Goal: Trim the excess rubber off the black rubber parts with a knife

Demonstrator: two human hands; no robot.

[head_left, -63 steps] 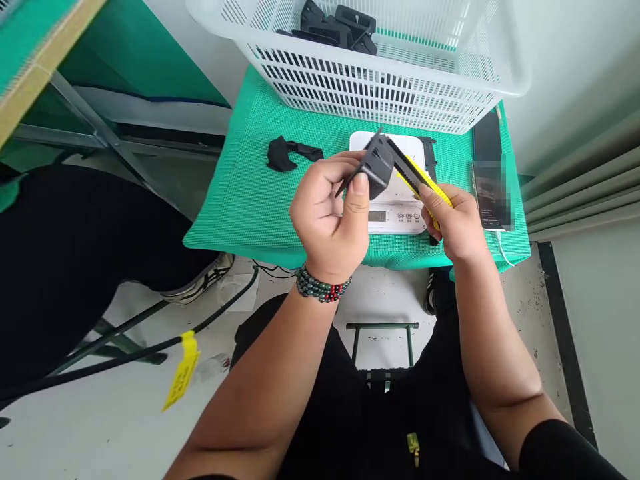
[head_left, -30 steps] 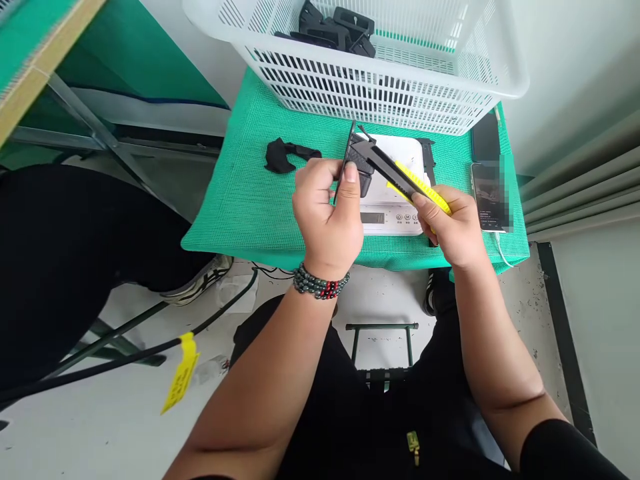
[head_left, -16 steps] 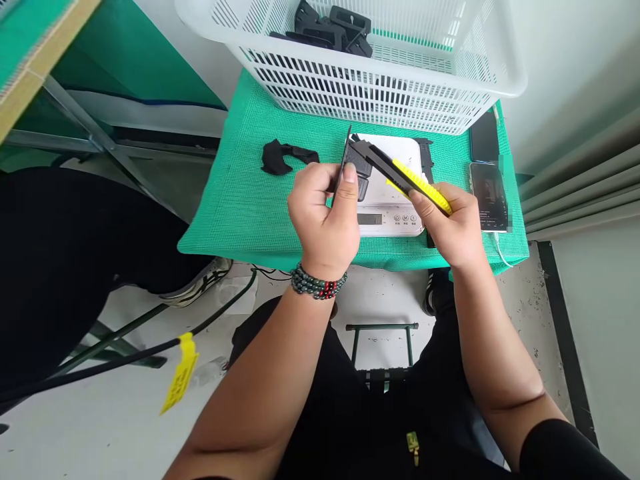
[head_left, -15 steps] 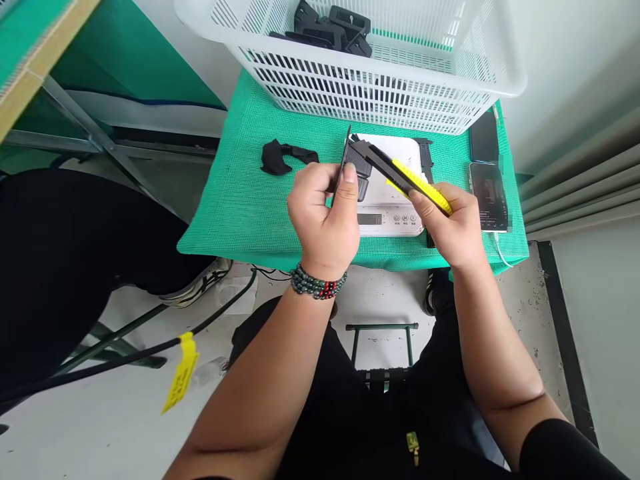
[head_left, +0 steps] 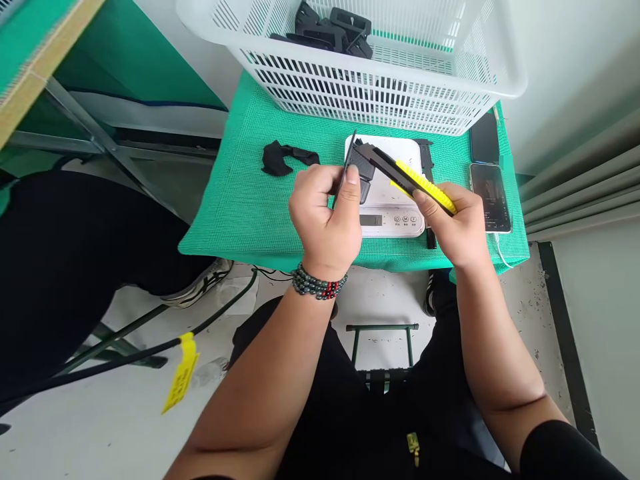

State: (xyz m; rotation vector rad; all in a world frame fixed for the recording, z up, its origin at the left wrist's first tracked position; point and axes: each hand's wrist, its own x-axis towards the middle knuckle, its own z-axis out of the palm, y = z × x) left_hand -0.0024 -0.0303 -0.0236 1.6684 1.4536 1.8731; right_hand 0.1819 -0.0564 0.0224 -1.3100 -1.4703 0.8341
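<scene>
Between the thumb and curled fingers of my left hand [head_left: 327, 217] is a black plastic part [head_left: 363, 167], turned nearly edge-on and held above a white digital scale [head_left: 393, 212]. My right hand [head_left: 457, 223] grips a yellow and black utility knife [head_left: 415, 180]. Its blade end points up and left and meets the upper part of the black piece; whether the edge cuts in cannot be made out. Behind the knife, a black caliper [head_left: 427, 157] lies along the right side of the scale. A crumpled black cloth-like item [head_left: 283, 157] lies left of my left hand.
A white plastic basket [head_left: 360, 80] holding several black parts [head_left: 335, 30] stands at the back of the green-covered table [head_left: 240, 207]. Two phones lie at the right, the nearer phone [head_left: 490, 197] with a white cable. Another person's dark-clothed leg [head_left: 90, 233] is at the left.
The black part and the knife blade have shifted slightly to the right and down, and the part has turned a little. Both hands keep their grips.
</scene>
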